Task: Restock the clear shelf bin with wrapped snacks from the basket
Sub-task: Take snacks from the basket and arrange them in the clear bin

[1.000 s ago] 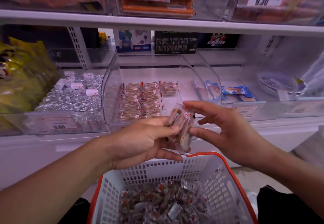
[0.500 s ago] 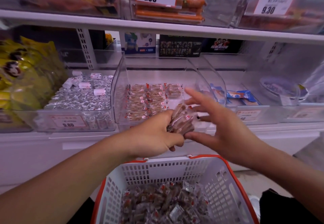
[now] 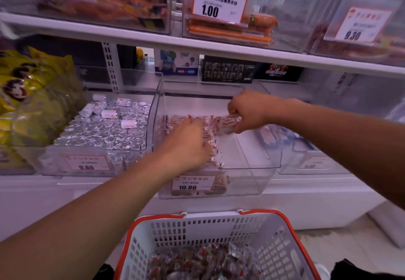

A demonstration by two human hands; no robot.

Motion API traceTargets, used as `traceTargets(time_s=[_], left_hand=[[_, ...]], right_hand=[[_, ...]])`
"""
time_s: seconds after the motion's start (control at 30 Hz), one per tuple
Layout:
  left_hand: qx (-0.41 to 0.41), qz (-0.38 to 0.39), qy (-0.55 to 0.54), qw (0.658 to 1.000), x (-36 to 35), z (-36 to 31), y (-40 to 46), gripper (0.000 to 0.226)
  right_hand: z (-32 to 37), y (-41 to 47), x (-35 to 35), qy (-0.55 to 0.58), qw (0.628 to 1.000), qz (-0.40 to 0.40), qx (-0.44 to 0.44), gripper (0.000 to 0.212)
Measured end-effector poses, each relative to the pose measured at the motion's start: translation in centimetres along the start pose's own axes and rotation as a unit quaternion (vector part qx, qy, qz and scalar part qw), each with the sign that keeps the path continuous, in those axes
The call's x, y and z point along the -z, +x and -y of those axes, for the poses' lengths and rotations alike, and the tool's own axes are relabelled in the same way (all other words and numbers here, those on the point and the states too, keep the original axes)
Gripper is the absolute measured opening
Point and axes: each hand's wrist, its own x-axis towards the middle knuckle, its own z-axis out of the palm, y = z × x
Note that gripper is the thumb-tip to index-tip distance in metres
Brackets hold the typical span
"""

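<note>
The clear shelf bin [image 3: 247, 170] stands at the middle of the lower shelf, with a 10.80 tag on its front. Rows of wrapped snacks [image 3: 211, 136] lie along its left half. My left hand [image 3: 186, 144] rests palm down on those rows, fingers curled; what is under it is hidden. My right hand [image 3: 247, 111] reaches into the back of the bin and pinches a clear-wrapped snack [image 3: 230, 124] just above the rows' far right end. Below, the white basket with an orange rim [image 3: 263, 211] holds several more wrapped snacks [image 3: 203, 262].
A bin of silver foil pieces [image 3: 103, 130] stands to the left, with yellow bags [image 3: 32, 95] beyond it. Another clear bin with blue packets [image 3: 274, 135] sits on the right. The upper shelf board [image 3: 197, 45] carries more bins overhead.
Both hands have moved forward from above the basket into the clear bin. The right hand now holds a snack that it took from the bunch in the left hand.
</note>
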Motion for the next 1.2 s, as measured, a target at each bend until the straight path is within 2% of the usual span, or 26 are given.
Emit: traceTargets(time_s=[0.1, 0.2, 0.3, 0.4, 0.47, 0.5, 0.67, 0.93, 1.1, 1.2], left_hand=[[0.023, 0.065, 0.016, 0.997, -0.6, 1.1, 0.7, 0.032], [0.028, 0.078, 0.02, 0.996, -0.8, 1.7, 1.3, 0.027], [0.037, 0.102, 0.038, 0.993, -1.2, 1.8, 1.1, 0.028], [0.034, 0.095, 0.036, 0.994, -1.3, 1.7, 1.0, 0.026], [0.043, 0.1, 0.047, 0.993, -1.3, 1.7, 1.1, 0.034], [0.05, 0.111, 0.057, 0.991, -1.3, 1.7, 1.1, 0.04], [0.076, 0.162, 0.08, 0.981, -1.4, 1.6, 1.5, 0.046], [0.074, 0.148, 0.08, 0.983, -1.5, 1.8, 1.6, 0.04], [0.06, 0.133, 0.074, 0.987, -1.5, 1.9, 1.6, 0.035], [0.038, 0.086, 0.052, 0.994, -1.4, 2.1, 1.5, 0.025]], right_hand=[[0.0, 3.7, -2.5, -0.015, 0.995, 0.078, -0.061, 0.041], [0.9, 6.3, -4.6, 0.027, 0.991, 0.102, -0.082, 0.042], [1.2, 7.2, -5.8, 0.043, 0.989, 0.096, -0.1, 0.04], [1.0, 7.3, -6.4, 0.048, 0.991, 0.073, -0.101, 0.041], [1.0, 7.1, -6.6, 0.038, 0.993, 0.056, -0.097, 0.065], [1.0, 7.0, -6.7, 0.028, 0.994, 0.055, -0.095, 0.069], [1.0, 6.6, -6.8, 0.014, 0.991, 0.072, -0.11, 0.046], [0.9, 6.6, -6.2, 0.057, 0.992, 0.006, -0.115, 0.039], [1.4, 6.3, -6.0, 0.039, 0.992, 0.012, -0.117, 0.041], [1.2, 6.0, -5.4, 0.034, 0.993, 0.015, -0.11, 0.043]])
